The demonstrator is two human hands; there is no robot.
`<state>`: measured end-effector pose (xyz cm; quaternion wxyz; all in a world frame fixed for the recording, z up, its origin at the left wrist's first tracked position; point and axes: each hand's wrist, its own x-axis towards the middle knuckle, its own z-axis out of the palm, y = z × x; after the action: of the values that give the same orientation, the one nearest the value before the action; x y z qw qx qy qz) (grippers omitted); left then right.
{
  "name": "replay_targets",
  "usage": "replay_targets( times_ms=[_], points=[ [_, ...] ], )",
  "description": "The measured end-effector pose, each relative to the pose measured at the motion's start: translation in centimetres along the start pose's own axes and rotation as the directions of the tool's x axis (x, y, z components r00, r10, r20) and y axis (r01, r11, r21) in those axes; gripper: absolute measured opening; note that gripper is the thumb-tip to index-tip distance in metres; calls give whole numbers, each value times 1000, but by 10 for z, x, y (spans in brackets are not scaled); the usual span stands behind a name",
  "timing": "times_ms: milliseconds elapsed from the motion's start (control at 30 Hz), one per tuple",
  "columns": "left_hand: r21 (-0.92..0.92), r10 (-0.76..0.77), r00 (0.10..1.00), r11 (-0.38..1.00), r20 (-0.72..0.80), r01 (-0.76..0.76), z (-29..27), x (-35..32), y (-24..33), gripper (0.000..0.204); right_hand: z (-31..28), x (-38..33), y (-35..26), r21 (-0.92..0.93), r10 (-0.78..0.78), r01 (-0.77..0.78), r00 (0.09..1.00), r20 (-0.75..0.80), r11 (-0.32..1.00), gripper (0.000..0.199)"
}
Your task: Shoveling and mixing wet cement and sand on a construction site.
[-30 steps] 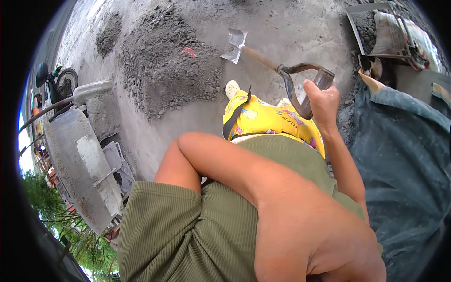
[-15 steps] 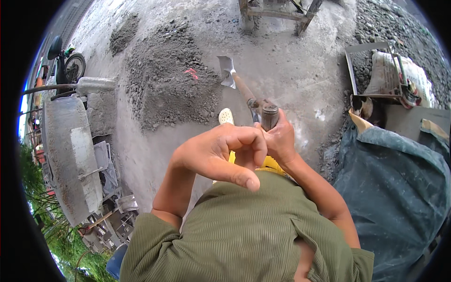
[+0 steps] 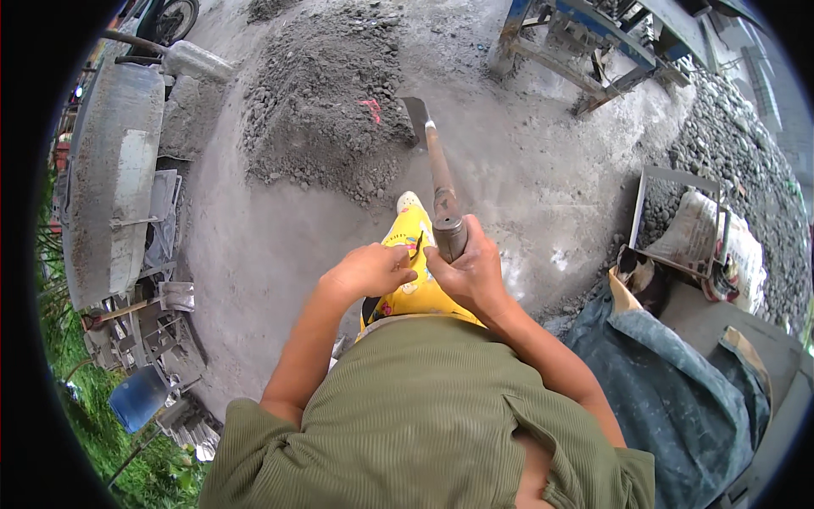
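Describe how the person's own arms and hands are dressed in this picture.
Both hands, the left hand and the right hand, are bare, with no gloves, rings or watch visible. The forearms are bare too. Short ribbed olive-green sleeves cover only the upper arms.

Grey sand heap (image 3: 326, 93), blue tarp (image 3: 678, 399), concrete mixer drum (image 3: 110, 178), gravel (image 3: 746, 144)

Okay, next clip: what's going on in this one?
A person in a green ribbed shirt and yellow patterned shorts stands on a dusty concrete floor, holding a shovel. The right hand grips the top end of the handle; the left hand is closed right beside it, at or near the handle. The blade rests at the edge of a pile of grey sand and gravel. A grey mixer drum lies to the left and a blue tarp to the right.
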<state>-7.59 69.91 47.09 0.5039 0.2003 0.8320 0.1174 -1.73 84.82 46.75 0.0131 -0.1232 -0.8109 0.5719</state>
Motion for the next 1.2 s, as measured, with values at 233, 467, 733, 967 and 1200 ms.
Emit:
replay_targets(
  times_ms=[233, 467, 733, 967, 1200],
  points=[
    [-998, 195, 981, -60, -20, -8, 37, 191, -69, 41, -2, 41, -31, -6, 32, -31, 984, 176, 999, 29],
    [-403, 85, 996, -912, -10, 74, -19, 300, 15, 47, -65, 83, -31, 194, 349, -352, 936, 51, 916, 26],
    [-438, 26, 972, -890, 234, 130, 67, 350, 118, 27, -213, 26, 20, 566, 671, -488, 723, -163, 664, 24],
    [-436, -90, 920, -895, 382, 94, 227, 404, 253, 15, -365, -41, 161, 568, 841, -651, 520, -150, 504, 16],
    [-237, 210, 849, -903, 486, 359, 297, 399, 391, 18, -521, -85, 200, 464, 861, -730, 473, -185, 501, 16]
  ],
)
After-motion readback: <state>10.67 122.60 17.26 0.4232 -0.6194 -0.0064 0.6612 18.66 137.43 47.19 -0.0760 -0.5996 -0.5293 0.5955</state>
